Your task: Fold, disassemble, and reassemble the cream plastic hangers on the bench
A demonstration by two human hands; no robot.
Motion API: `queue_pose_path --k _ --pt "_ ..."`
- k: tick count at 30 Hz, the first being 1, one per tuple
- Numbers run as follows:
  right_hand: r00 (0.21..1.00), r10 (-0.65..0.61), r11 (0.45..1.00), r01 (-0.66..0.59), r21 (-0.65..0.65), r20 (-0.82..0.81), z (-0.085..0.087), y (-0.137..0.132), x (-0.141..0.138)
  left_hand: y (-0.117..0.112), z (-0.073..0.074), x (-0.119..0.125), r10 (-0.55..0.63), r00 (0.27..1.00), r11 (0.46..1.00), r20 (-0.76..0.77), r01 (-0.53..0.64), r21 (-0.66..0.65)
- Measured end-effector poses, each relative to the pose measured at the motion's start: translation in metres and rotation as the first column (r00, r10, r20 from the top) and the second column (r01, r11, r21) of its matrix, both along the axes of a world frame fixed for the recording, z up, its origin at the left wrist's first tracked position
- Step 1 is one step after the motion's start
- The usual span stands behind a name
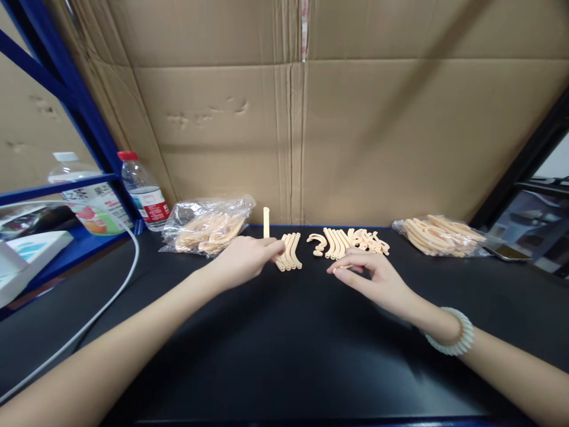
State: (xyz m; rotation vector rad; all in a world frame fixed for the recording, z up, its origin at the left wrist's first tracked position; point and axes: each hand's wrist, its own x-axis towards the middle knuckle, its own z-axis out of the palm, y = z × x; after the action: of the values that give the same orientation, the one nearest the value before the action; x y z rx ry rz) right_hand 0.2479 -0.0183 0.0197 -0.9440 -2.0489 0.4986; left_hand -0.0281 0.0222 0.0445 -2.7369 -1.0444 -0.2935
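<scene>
My left hand [249,260] is closed, its fingertips at the left end of a row of curved beige strips [291,252]. A narrow beige piece [266,222] rises upright just behind this hand; its lower end is hidden by the fingers, which seem to hold it. My right hand [376,279] pinches a small, thin beige piece [342,267] between thumb and fingers, mostly covered. Beyond it lie a second row of curved strips [336,243], several small hooked pieces [368,240] and a few loose curved ones [317,243].
Clear plastic bags of beige pieces lie at the left [208,228] and right [440,236] of the black table [284,356]. A red-capped bottle [144,193] stands back left by a blue shelf frame [75,112]. A white cable [120,284] crosses the left side; cardboard [377,130] walls the back.
</scene>
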Motion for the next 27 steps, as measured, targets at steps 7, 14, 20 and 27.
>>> queue_pose_path --k 7,14,20,27 --pt "0.999 -0.037 0.999 0.037 0.01 -0.029 -0.003 0.006 0.005 0.014 -0.01 -0.012 0.002 1.0 0.989 0.003 -0.001 -0.146" --pt "0.999 -0.025 0.999 0.026 0.019 -0.04 -0.002 0.007 0.005 0.002 -0.008 0.002 -0.034 0.996 0.973 0.084 0.052 -0.223" --pt "0.999 0.012 1.0 -0.012 0.016 -0.032 0.0 0.006 0.004 0.0 -0.012 0.004 -0.011 0.996 0.985 0.09 0.026 -0.169" --pt "0.999 0.031 0.999 -0.031 0.021 -0.022 -0.002 0.007 0.004 -0.009 -0.028 0.02 0.133 0.982 0.991 0.132 -0.129 -0.038"
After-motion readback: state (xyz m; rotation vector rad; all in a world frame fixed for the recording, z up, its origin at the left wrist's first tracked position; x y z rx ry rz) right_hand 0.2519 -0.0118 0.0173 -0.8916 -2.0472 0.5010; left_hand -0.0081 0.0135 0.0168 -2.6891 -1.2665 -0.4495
